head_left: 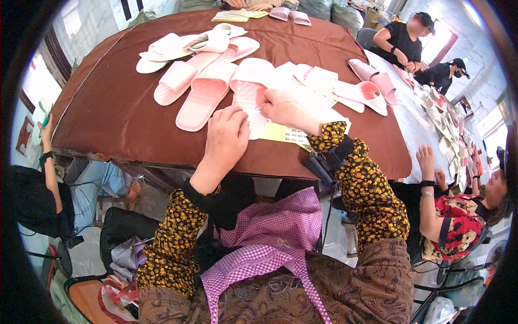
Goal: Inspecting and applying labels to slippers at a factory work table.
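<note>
the left hand [225, 134] lies loosely curled on the brown table [108, 108], beside a pale pink slipper [252, 86]. the right hand [288, 110], at its 3 o'clock, presses fingers closed on a white label sheet [302, 96] lying against that slipper.

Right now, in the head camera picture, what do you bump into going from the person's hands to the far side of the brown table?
Left hand and right hand, yellow sticker sheet → pale pink slipper under the fingers → white slippers → small pink slippers at the far edge of the brown table.
</note>
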A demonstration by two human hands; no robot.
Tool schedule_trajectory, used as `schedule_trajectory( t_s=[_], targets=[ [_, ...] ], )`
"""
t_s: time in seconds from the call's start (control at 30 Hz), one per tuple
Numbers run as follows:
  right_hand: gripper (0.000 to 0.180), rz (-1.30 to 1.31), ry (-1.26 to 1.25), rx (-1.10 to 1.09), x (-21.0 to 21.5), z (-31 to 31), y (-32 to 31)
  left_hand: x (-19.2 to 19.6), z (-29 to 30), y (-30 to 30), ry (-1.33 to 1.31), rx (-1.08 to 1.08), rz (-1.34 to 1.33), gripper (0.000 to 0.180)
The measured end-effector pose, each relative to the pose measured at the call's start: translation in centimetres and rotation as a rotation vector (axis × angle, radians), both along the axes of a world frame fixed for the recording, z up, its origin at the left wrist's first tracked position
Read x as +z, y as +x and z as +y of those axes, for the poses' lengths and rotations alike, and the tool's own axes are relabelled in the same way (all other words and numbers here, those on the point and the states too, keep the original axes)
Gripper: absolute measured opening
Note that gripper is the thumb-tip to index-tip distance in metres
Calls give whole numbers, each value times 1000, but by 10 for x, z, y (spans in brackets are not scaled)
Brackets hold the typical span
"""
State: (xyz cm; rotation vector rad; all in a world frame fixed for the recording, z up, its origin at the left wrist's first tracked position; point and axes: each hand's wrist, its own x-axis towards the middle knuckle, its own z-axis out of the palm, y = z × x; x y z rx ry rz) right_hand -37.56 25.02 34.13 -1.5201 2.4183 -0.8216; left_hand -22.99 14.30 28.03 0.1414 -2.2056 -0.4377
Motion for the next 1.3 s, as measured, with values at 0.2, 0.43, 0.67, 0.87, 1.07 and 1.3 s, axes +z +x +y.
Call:
schedule_trajectory(
  t_s=[0.2, 0.43, 0.67, 0.87, 1.07, 1.3],
  targets=[
    [14, 54, 15, -1, -9, -6, -2, -1, 2, 0, -13, -3, -12, 11],
    [13, 225, -21, 38, 5, 2, 9, 3, 4, 0, -36, -3, -15, 9],
    [16, 298, -102, 35, -9, 6, 9, 4, 5, 0, -32, 11, -21, 9],
    [13, 401, -154, 126, -14, 21, 13, 3, 6, 1, -40, 17, -18, 10],
    [29, 797, -14, 183, -21, 25, 22, 1, 6, -3, -54, 26, -26, 10],
    [20, 397, -100, 4, 16, 12, -26, 2, 3, 0, -5, -11, -22, 10]
  ],
)
